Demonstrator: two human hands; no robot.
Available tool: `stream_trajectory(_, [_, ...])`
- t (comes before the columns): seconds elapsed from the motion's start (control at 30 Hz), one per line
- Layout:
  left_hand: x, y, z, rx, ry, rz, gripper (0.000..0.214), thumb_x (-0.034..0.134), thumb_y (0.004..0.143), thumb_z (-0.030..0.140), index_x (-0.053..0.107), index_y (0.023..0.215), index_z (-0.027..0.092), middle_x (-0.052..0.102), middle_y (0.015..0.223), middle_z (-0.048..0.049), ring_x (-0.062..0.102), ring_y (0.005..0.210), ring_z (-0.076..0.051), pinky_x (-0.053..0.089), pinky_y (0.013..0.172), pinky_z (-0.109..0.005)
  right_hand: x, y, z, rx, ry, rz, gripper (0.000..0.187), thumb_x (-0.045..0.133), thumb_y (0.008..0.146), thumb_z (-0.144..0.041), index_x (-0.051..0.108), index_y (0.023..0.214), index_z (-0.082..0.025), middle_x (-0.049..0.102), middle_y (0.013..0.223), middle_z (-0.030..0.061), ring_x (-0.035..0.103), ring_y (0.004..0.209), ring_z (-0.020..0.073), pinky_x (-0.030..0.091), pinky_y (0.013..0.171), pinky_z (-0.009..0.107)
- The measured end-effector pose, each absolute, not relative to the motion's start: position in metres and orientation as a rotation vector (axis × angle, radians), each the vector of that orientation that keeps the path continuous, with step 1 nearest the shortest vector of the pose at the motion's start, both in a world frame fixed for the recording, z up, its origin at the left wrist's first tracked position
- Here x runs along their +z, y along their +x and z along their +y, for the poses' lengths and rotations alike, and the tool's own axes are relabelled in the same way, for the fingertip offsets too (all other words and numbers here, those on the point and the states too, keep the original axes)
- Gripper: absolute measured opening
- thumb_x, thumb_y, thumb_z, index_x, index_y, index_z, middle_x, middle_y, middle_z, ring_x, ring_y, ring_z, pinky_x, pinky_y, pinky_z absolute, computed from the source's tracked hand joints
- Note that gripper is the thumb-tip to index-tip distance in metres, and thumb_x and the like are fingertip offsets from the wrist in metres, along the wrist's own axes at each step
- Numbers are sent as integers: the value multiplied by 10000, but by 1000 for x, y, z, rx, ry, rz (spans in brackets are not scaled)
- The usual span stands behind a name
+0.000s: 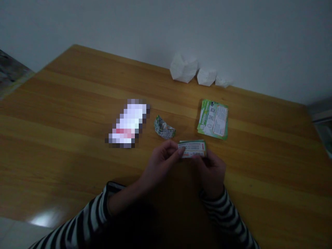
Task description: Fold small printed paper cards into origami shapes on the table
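Note:
A folded printed paper (192, 148), green-edged with lines of small text, is held between both hands just above the wooden table. My left hand (166, 157) pinches its left end between thumb and fingers. My right hand (212, 169) grips the lower right side, thumb in front and fingers behind. Just beyond my left hand lies a small curved piece of folded printed paper (165, 128). A stack of green and white printed sheets (214, 119) rests behind my right hand, slightly fanned out at its left edge.
A phone (128, 124), blurred by large pixels, lies to the left on the wooden table (64, 121). Along the wall stand three white folded paper pieces, the large one (183, 68), the middle one (206, 76) and the small one (223, 81).

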State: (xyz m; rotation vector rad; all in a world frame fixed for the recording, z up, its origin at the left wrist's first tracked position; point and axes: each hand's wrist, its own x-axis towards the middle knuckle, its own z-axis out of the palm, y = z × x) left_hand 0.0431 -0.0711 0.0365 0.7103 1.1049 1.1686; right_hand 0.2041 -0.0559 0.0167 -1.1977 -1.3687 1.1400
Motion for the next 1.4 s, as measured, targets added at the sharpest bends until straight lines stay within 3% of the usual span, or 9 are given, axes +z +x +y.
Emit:
stream_trajectory(0.13, [38, 42, -70, 1157, 677, 1096, 247, 754, 820, 300, 574, 750, 145, 680, 671, 20, 600, 606, -64, 437, 560, -156, 19, 203, -55, 1128, -1197, -1370, 115, 690, 875, -291, 773, 870, -211, 789, 807, 29, 742, 711, 186, 612, 654, 282])
stream_trajectory(0.27, [39, 42, -69, 1156, 659, 1125, 236, 780, 791, 275, 585, 772, 143, 705, 668, 11, 616, 595, -68, 441, 558, -159, 16, 199, -56, 1142, -1172, -1292, 69, 722, 841, -265, 744, 817, -204, 763, 768, 19, 709, 697, 169, 597, 663, 282])
stream_trajectory(0.4, [38, 42, -70, 1146, 614, 1087, 267, 771, 803, 300, 546, 831, 159, 734, 687, 3, 659, 619, -87, 473, 588, -169, 14, 198, -56, 1155, -1212, -1261, 138, 741, 821, -273, 690, 718, -196, 722, 704, 14, 671, 663, 159, 570, 624, 272])
stream_trajectory(0.57, [37, 42, -71, 1162, 585, 1056, 438, 774, 808, 291, 464, 1105, 204, 756, 705, 21, 710, 649, -129, 523, 618, -203, 16, 197, -56, 1172, -1232, -1246, 183, 732, 820, -281, 646, 682, -197, 699, 683, 8, 650, 644, 154, 562, 614, 277])
stream_trajectory(0.67, [38, 41, -70, 1135, 607, 1057, 508, 760, 824, 270, 484, 1239, 173, 773, 748, -8, 725, 706, -138, 544, 670, -219, 17, 197, -56, 1175, -1251, -1238, 194, 739, 808, -278, 632, 667, -196, 688, 666, 2, 636, 620, 146, 552, 585, 266])
stream_trajectory(0.83, [40, 40, -70, 1094, 667, 1026, 246, 710, 864, 286, 688, 1046, 121, 788, 907, -75, 731, 786, -148, 563, 764, -252, 16, 199, -57, 1160, -1280, -1233, 210, 753, 792, -278, 623, 650, -194, 673, 632, -10, 607, 574, 129, 528, 533, 241])
stream_trajectory(1.03, [43, 39, -70, 1083, 620, 1017, 199, 707, 870, 294, 741, 984, 134, 789, 923, -61, 721, 755, -118, 557, 767, -220, 19, 196, -57, 1160, -1260, -1224, 231, 745, 804, -289, 600, 653, -193, 671, 632, -13, 614, 574, 120, 534, 539, 230])
stream_trajectory(1.2, [43, 38, -70, 1053, 635, 1042, 220, 707, 867, 318, 746, 973, 129, 787, 886, -65, 713, 722, -118, 566, 760, -227, 20, 193, -58, 1227, -1195, -1104, 224, 751, 810, -315, 549, 853, -227, 691, 681, -38, 629, 542, 115, 546, 529, 232])
stream_trajectory(1.4, [44, 37, -69, 1062, 720, 1143, 217, 706, 860, 318, 750, 958, 130, 782, 855, -64, 716, 743, -146, 575, 743, -249, 21, 198, -54, 1355, -1192, -1177, 528, 677, 872, -354, 433, 1326, -235, 689, 668, -40, 591, 461, 131, 503, 433, 249])
